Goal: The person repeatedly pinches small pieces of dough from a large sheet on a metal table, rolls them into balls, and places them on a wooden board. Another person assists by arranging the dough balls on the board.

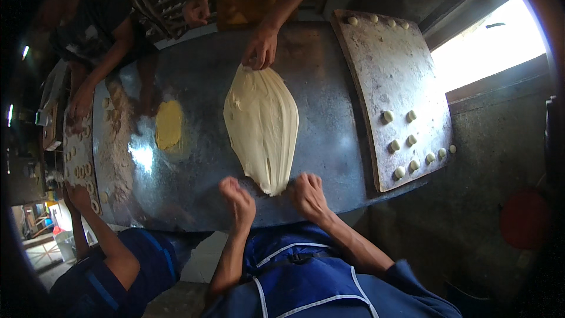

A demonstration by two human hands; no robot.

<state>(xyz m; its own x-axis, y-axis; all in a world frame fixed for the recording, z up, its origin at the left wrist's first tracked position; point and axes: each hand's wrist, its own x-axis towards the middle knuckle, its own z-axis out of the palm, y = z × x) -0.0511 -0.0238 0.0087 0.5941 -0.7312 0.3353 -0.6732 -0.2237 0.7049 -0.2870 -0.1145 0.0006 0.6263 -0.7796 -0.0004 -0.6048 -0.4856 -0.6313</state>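
A long sheet of pale, folded dough [263, 123] lies across the dark metal table, narrowing at both ends. My left hand [238, 201] is curled closed to the left of the dough's near tip, apart from it, and nothing shows in its fingers. Just right of that tip is my right hand [310, 199], its fingers also curled closed. The thumb side comes close to the dough's edge; whether it grips anything is hidden. Across the table, a person's hand [261, 50] rests on the far tip of the dough.
A yellow slab [170, 126] sits on the table [203, 182] left of the dough. On the right, a floured board [376, 70] carries several small dough balls. Two other people work at the left, by a board [69, 168] of dough rings. A bright window opens at right.
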